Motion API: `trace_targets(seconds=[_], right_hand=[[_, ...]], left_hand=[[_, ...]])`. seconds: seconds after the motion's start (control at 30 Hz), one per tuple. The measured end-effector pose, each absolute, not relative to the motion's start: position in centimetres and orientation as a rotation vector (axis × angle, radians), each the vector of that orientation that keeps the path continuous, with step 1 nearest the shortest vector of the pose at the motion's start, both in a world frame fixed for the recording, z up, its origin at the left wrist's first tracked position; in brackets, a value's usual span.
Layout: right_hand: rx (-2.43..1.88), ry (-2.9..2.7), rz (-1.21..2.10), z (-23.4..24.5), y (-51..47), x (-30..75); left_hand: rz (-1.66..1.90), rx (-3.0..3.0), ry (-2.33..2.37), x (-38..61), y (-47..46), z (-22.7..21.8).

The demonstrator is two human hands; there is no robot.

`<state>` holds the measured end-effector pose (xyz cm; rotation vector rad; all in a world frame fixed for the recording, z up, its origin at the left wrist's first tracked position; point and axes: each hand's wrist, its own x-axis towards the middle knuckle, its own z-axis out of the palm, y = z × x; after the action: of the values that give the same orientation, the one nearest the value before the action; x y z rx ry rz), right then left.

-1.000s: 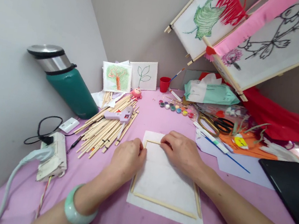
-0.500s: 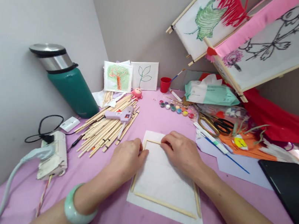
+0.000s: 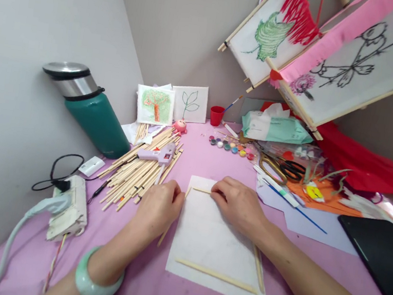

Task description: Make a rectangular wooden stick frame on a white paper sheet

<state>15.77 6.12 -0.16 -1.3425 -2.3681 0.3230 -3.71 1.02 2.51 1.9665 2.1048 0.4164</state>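
Note:
A white paper sheet [image 3: 212, 238] lies on the pink table [image 3: 195, 157] with thin wooden sticks along its edges. My left hand [image 3: 158, 208], with a green bangle on the wrist, is closed on the left stick [image 3: 165, 234], which now slants off the sheet's left edge. My right hand [image 3: 241, 206] presses curled fingers on the top stick [image 3: 201, 190] near the sheet's upper edge. A bottom stick [image 3: 216, 275] and a right stick [image 3: 258, 275] lie on the sheet.
A pile of wooden sticks [image 3: 133, 172] with a purple glue gun [image 3: 156, 155] lies to the left. A green flask [image 3: 91, 112], power strip [image 3: 69, 207], paint pots [image 3: 231, 147], scissors [image 3: 282, 167], tissue pack [image 3: 277, 126] and black tablet [image 3: 383, 254] surround it. Painted paper frames [image 3: 326, 43] hang above.
My left hand has pulled the left stick away from the frame's corner, leftward off the paper. The right hand stays on the top stick. The view shifted slightly.

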Motion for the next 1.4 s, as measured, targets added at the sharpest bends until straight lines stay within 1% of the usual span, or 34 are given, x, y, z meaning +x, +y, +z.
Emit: trace_targets(seconds=[0.17,0.43,0.7,0.93,1.0,1.1,1.2,1.3,1.4], right_hand=[[-1.354,-2.367,0.324,-0.1,6.1,15.8],[-1.352,-2.377,0.322,0.0,6.0,15.8],[-1.342,-2.388,0.318,0.0,6.0,15.7],[-1.294,-2.319,0.297,0.6,5.4,15.6],[-1.237,-2.247,0.429,1.2,4.8,15.3],[-1.194,-2.071,0.847,2.0,4.0,14.4],[-1.251,-1.826,1.227,2.4,3.5,13.6],[-1.32,-1.629,1.458,2.3,3.4,13.4],[-1.279,-1.505,1.603,2.2,3.5,13.5]], left_hand=[[0.286,2.007,2.037,-4.0,1.0,2.2],[0.24,2.011,2.062,-4.0,1.0,2.7],[0.424,1.807,2.025,-4.5,1.4,4.0],[0.491,1.455,1.693,-4.1,1.1,4.4],[0.512,1.389,1.593,-4.0,1.0,4.4],[0.518,1.326,1.476,-3.8,0.9,4.3],[0.511,1.294,1.412,-3.6,0.8,4.1],[0.496,1.287,1.375,-3.4,0.7,3.9],[0.497,1.281,1.344,-3.3,0.6,3.9]])
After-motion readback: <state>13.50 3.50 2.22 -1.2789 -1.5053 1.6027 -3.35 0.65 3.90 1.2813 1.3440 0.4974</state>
